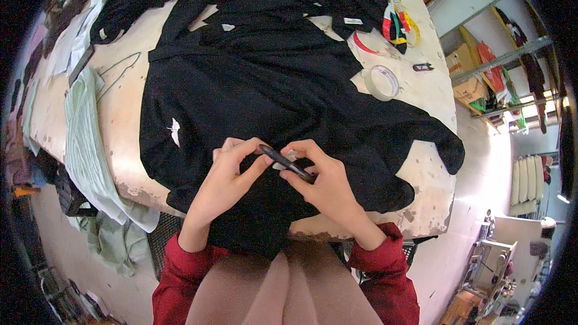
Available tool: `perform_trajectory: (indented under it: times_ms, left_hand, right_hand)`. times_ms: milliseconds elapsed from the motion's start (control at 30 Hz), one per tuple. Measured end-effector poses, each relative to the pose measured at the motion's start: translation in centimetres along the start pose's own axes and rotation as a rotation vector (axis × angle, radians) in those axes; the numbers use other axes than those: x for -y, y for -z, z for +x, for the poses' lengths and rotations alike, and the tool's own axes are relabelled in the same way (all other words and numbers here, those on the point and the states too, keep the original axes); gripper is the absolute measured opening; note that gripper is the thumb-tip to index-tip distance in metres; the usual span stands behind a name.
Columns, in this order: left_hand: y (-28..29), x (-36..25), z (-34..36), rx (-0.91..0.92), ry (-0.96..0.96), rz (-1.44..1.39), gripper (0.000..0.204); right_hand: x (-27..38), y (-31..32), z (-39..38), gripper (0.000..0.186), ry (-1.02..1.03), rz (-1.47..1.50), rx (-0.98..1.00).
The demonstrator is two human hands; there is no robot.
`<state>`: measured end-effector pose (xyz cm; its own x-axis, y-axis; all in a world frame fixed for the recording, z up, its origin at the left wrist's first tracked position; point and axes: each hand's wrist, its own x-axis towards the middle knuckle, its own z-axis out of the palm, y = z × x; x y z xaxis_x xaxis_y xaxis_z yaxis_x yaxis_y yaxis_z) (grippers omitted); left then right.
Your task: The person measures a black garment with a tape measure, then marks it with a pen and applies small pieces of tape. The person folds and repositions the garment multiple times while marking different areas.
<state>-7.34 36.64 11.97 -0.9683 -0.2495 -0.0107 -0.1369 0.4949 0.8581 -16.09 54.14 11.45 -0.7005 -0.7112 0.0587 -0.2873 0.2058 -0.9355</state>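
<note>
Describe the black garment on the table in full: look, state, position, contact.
The black garment is soft, matte cloth, spread rumpled across the pale table, one sleeve trailing right, its near edge hanging over the table's front. A small white emblem marks its left side. Both hands, left and right, rest on it near the front edge, holding a slim dark tool.

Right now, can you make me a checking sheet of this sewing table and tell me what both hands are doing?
Surface: worn beige table, chipped front edge.
Job's things: black garment spread out; slim dark tool over its lower edge.
Clutter: tape roll, pale green fabric, colourful bundle, small clip.
Hands: left hand pinches the tool's tip; right hand fingers grip its other end.
Cables: nothing seen.
Surroundings: shelves with boxes at the right; sewing machine lower right.
</note>
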Motion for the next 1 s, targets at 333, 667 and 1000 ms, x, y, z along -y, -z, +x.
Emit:
perform_trajectory:
  times_ms: [333,667,1000]
  left_hand:
    - [-0.7,-1.8,-0.3,-0.099,-0.163,0.236,0.02]
    - [-0.6,-2.8,-1.3,-0.134,-0.334,-0.118,0.021]
    - [4.9,-2.8,0.9,-0.399,-0.182,-0.22,0.025]
  right_hand:
    - [0.5,-1.9,-1.1,0.018,0.049,0.115,-0.375]
    - [0.8,-0.3,-1.5,0.022,-0.007,0.192,-0.09]
    - [1.8,11.1,-6.2,0.017,-0.313,-0.152,-0.213]
